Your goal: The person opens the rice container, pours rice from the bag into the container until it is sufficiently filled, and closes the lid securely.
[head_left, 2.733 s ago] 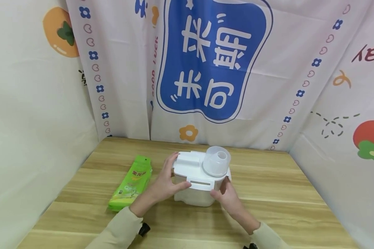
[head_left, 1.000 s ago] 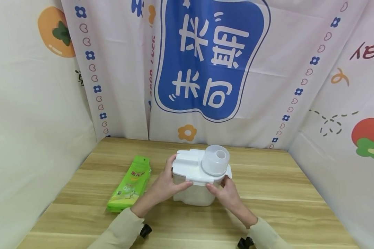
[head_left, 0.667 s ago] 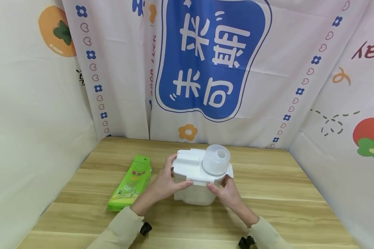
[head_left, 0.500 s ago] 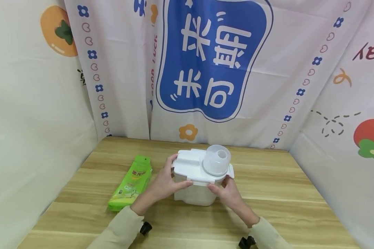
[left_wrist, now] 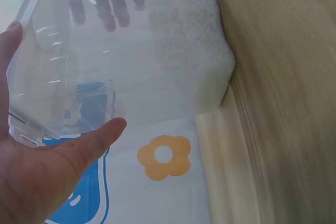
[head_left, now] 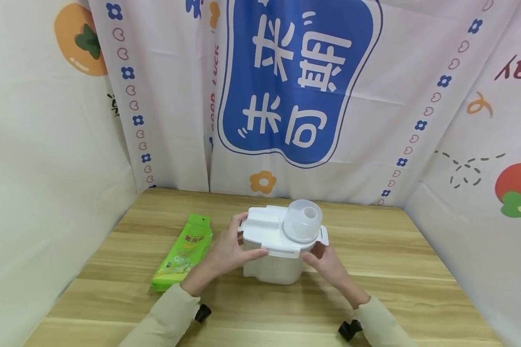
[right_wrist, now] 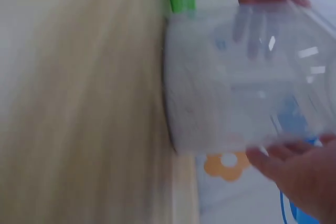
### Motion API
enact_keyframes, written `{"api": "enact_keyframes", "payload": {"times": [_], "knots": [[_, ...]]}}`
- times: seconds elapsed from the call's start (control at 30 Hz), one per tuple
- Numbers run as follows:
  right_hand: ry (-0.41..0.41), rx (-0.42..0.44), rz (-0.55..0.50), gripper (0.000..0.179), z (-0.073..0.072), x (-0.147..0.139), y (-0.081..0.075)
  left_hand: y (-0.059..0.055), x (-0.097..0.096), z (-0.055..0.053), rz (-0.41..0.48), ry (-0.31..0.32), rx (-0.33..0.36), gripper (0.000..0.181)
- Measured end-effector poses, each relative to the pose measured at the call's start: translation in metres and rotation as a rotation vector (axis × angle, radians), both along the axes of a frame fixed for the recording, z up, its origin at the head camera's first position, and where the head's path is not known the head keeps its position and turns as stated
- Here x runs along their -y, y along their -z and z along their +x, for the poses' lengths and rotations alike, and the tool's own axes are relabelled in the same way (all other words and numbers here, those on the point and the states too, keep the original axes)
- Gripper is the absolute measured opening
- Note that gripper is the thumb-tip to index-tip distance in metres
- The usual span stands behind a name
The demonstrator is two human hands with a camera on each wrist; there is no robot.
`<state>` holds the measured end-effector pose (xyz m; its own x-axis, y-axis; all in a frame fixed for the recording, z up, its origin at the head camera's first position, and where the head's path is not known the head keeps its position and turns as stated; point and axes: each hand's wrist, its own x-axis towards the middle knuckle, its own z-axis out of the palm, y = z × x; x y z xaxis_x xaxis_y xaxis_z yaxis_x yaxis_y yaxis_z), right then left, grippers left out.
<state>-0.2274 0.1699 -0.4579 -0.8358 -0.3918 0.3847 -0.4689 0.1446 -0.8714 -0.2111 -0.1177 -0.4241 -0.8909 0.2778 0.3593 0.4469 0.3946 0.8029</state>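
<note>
A clear food storage container [head_left: 272, 271] with a white lid [head_left: 260, 232] stands upright on the table, pale grains filling its lower part. An upturned clear measuring cup [head_left: 303, 222] sits on the lid's right half. My left hand [head_left: 226, 250] grips the lid's left end, its thumb along the front latch [head_left: 282, 253], which lies down against the wall. At the right end, my right hand [head_left: 330, 267] touches the corner with loosely bent fingers, below a latch [head_left: 324, 235] that sticks outward. In the blurred right wrist view its thumb is close by the container wall [right_wrist: 205, 77].
A green noodle-like packet [head_left: 184, 255] lies on the wooden table [head_left: 399, 289] left of the container. Printed cloth [head_left: 178, 120] hangs behind and on both sides. A black wrist camera mount [head_left: 203, 313] shows below the left sleeve.
The front latch, which stood outward at first, has swung down under my thumbs. My right hand has since left it and shifted right to the container's corner; my left hand stays put.
</note>
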Motion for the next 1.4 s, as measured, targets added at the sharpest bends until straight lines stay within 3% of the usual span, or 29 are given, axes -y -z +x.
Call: {"api": "enact_keyframes", "payload": {"times": [0.1, 0.2, 0.33, 0.4, 0.67, 0.9, 1.13, 1.4], "knots": [[-0.114, 0.055, 0.003, 0.076, -0.01, -0.02, -0.003, 0.001, -0.001, 0.0, -0.003, 0.007, 0.01, 0.101], [-0.231, 0.118, -0.076, 0.078, -0.017, -0.03, -0.007, 0.003, -0.001, -0.001, -0.008, 0.015, 0.009, 0.101], [-0.378, 0.132, -0.183, 0.058, -0.023, -0.031, -0.012, 0.004, 0.001, -0.001, -0.017, 0.021, 0.009, 0.101], [-0.395, 0.117, -0.188, 0.049, -0.025, -0.028, -0.015, 0.003, 0.002, 0.0, -0.013, 0.024, 0.004, 0.101], [-0.285, 0.202, -0.194, 0.036, -0.032, -0.02, -0.024, 0.002, 0.003, -0.001, -0.021, 0.016, 0.014, 0.1], [-0.245, 0.134, -0.167, 0.04, -0.026, -0.021, -0.024, 0.006, 0.01, -0.008, -0.015, 0.053, 0.043, 0.098], [-0.166, 0.076, -0.02, 0.054, -0.018, -0.023, -0.026, 0.003, 0.019, -0.011, 0.01, 0.133, 0.064, 0.098], [-0.193, 0.027, 0.027, 0.048, -0.014, -0.026, -0.032, -0.001, 0.018, -0.009, -0.041, 0.125, 0.055, 0.102]]}}
